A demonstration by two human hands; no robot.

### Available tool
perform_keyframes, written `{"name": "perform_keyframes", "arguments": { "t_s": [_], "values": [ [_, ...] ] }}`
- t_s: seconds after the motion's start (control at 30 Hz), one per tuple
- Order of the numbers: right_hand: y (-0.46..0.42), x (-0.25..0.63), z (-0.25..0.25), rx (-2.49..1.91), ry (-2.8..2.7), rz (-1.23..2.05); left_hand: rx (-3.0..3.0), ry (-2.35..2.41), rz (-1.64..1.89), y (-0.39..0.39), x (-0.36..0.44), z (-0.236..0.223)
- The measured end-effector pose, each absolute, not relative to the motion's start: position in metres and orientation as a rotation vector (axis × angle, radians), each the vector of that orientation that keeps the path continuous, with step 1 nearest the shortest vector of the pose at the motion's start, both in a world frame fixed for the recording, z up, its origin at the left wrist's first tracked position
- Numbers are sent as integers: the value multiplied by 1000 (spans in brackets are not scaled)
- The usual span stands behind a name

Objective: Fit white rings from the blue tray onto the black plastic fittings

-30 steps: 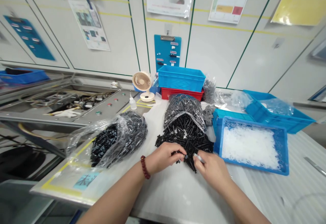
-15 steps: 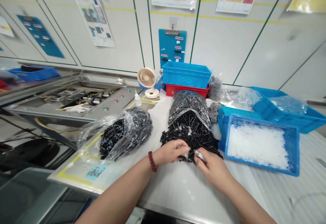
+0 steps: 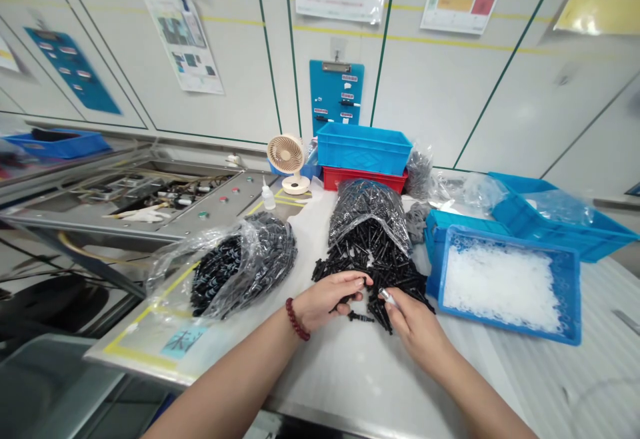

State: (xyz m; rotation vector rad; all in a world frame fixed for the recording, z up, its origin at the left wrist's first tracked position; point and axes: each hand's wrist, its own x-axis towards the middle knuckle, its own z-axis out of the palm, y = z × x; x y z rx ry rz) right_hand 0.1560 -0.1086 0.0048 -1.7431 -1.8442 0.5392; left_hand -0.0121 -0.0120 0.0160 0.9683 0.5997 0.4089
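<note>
As the left hand (image 3: 331,300) pinches a dark fitting (image 3: 349,299) narrowly and the right hand (image 3: 415,328) grips a silver-tipped piece (image 3: 387,296) | both at front of black fitting pile (image 3: 375,272) | loose fitting (image 3: 360,317) just below pile, long axis crosswise, nearer left hand

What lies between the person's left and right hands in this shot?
The head view shows loose black plastic parts between the left hand and right hand, with one black part lying apart on the white worktop.
</note>
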Motion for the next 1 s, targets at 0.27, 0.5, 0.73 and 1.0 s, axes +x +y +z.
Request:
{"name": "perform_keyframes", "arguments": {
  "t_s": [0.27, 0.5, 0.73, 1.0],
  "values": [
    [-109, 157, 4, -1737, -1872, 510, 1119, 653, 499, -9, -11, 13],
    [-110, 155, 9, -1807, -1905, 505, 1291, 767, 531, -9, -12, 13],
    [-110, 154, 12, -1897, -1915, 511, 1381, 726, 521, -6, -12, 9],
    [-111, 153, 13, -1937, -1952, 491, 1532, 692, 588, -13, -7, 10]
  ]
}}
